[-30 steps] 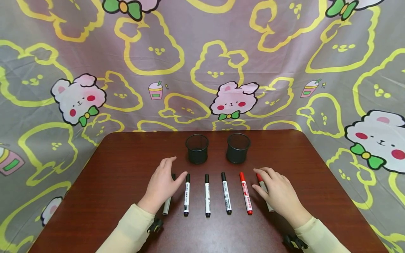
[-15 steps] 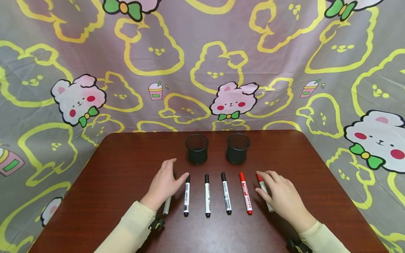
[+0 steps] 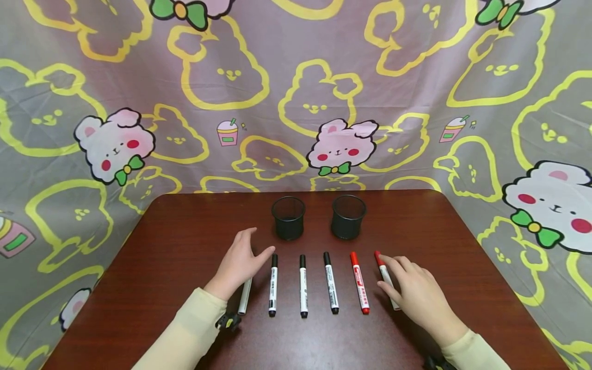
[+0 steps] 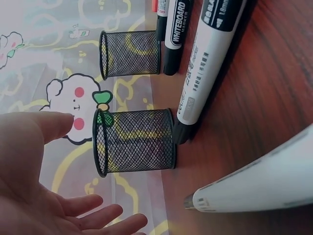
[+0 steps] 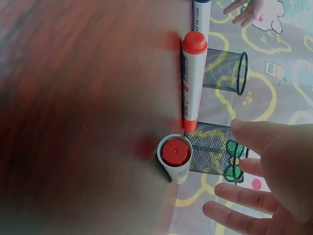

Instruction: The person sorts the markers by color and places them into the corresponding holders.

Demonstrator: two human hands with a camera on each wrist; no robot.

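My left hand hovers with loosely spread fingers over the leftmost marker, covering its upper part. To that hand's right lie three black-capped whiteboard markers: one near the thumb, one in the middle and one farther right. Beside them lies a red marker. My right hand hovers above the rightmost, red-capped marker, hiding part of its body. Both palms hold nothing; the right wrist view shows a gap between the right hand and that marker's red end.
Behind the markers stand two black mesh pen cups, one on the left and one on the right. A patterned cloth hangs behind the brown table.
My right hand has drifted right and back towards me, so more of the rightmost marker shows. My left hand has shifted only slightly. The markers and cups stay where they were.
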